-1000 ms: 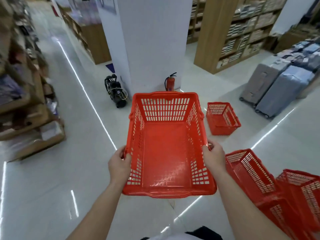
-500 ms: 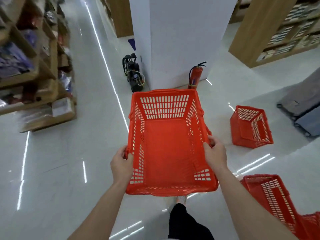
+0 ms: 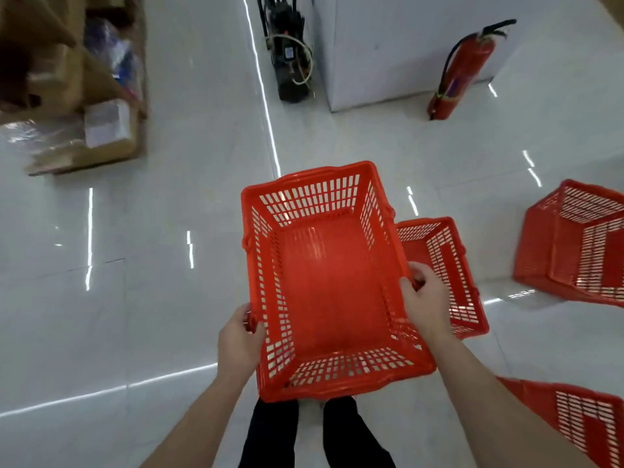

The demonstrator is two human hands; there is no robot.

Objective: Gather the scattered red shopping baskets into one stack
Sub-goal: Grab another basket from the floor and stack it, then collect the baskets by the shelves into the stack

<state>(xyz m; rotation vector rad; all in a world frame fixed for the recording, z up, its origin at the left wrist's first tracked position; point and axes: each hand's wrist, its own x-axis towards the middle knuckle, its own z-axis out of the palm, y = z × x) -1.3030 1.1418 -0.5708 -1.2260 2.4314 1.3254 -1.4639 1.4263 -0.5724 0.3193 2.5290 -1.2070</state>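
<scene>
I hold an empty red shopping basket [image 3: 327, 285] in the air in front of me, over the white floor. My left hand [image 3: 238, 339] grips its left rim near the corner closest to me. My right hand [image 3: 423, 298] grips the right rim. A second red basket [image 3: 445, 265] stands on the floor just right of the held one, partly hidden behind it and my right hand. A third red basket [image 3: 577, 241] lies tipped on its side at the far right. Part of a fourth red basket [image 3: 580, 420] shows at the lower right corner.
A white pillar [image 3: 398, 45] stands ahead, with a red fire extinguisher [image 3: 459, 72] leaning at its right and a black machine [image 3: 290, 52] at its left. A wooden shelf unit [image 3: 71, 89] with goods fills the upper left. My legs [image 3: 314, 434] are below the basket.
My view has tilted down and moved forward toward the pillar. The held basket has come closer to the basket on the floor, which now sits right beside it.
</scene>
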